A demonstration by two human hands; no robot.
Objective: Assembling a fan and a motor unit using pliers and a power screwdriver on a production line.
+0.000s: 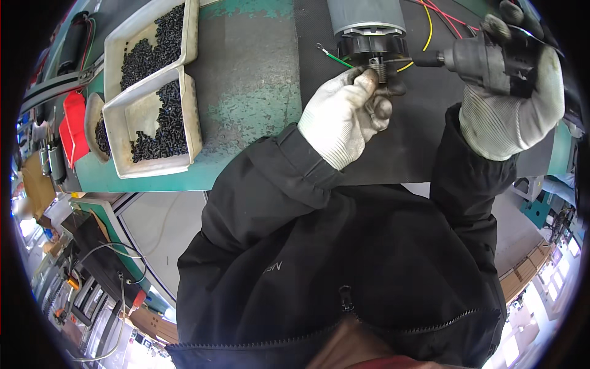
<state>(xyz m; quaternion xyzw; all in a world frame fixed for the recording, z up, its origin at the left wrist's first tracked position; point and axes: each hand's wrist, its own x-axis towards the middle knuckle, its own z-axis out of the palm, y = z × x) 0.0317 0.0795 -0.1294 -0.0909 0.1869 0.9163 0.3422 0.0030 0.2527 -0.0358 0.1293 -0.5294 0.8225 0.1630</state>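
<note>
A motor [367, 17] with a silver cylindrical body and a black end lies at the far middle of the table. From that end a ridged metal shaft [380, 72] points toward me. My left hand [345, 114], in a white glove with darkened fingertips, is closed around the shaft's near end. My right hand [513, 120], gloved too, grips a dark power screwdriver [485, 61] held sideways. Its bit [402, 59] points left and reaches the shaft just below the motor's black end. Whether a screw sits at the tip is too small to tell.
Two white bins [195, 123] with small black screws stand at the left, beside a smaller dish [93, 117] and a red bin [74, 130]. A green wire [338, 59] lies by the motor; yellow [429, 27] and red wires [447, 18] run behind the screwdriver.
</note>
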